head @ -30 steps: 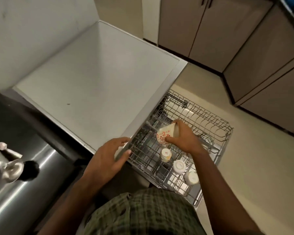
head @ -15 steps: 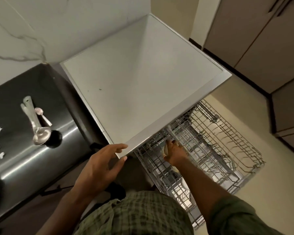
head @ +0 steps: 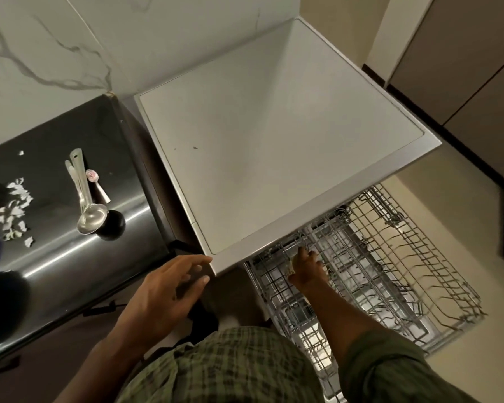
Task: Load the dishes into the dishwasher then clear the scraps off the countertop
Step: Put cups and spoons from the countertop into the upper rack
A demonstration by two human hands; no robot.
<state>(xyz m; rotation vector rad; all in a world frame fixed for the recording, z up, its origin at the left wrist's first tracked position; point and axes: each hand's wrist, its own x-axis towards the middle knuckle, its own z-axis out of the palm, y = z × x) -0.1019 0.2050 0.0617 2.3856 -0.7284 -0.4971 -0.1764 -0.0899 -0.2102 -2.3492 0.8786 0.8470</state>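
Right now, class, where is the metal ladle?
In the head view, the ladle lies at the left on the dark countertop, its bowl against a small black cup, right of the white scraps.

Dishwasher rack (head: 396, 257): thin wire grid with a pale grey coating. Dishwasher top panel (head: 274, 146): smooth, matt, light grey, with a brushed metallic front edge. Countertop (head: 70, 257): dark, glossy, reflective. Ladle (head: 91, 218) and spoons (head: 75, 173): polished metal. Scraps (head: 12, 210): white, thin, paper-like flakes. Wall (head: 70, 39): smooth white marble-look surface with grey veins. Shirt (head: 230, 370): woven green check cloth.
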